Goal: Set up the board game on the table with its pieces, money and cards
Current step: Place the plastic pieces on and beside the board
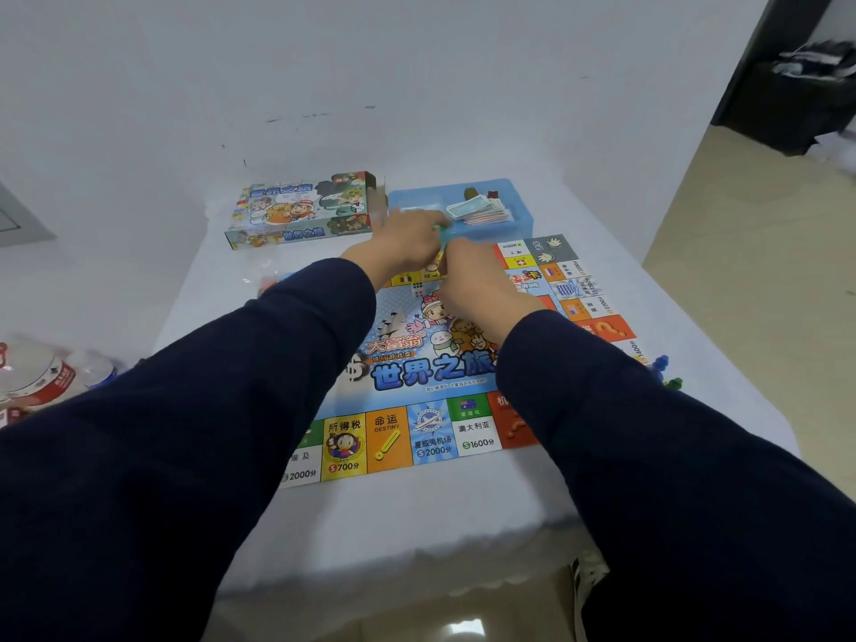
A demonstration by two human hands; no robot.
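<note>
Up near the middle of the frame, both hands meet over the far edge of the colourful printed paper game board [417, 363], which lies flat on the white-covered table [417, 502]. The left hand [407, 240] has its fingers curled around a small green item [439, 229] at the near rim of the shallow blue plastic tray [519, 196]; what the item is cannot be told. The right hand [468, 275] lies just beside it with its fingers bent inward, though what they grip, if anything, is hidden.

Inside the tray, upper centre, sits a stack of paper play money [477, 210]. The illustrated cardboard game box [301, 208] stands just left of the tray, at the table's far edge. Small blue and green plastic pawns [664, 370] sit off the board's right edge. Bare tablecloth shows below the board and along its right side. Clear plastic bottles [46, 377] lie at the left edge of the frame.
</note>
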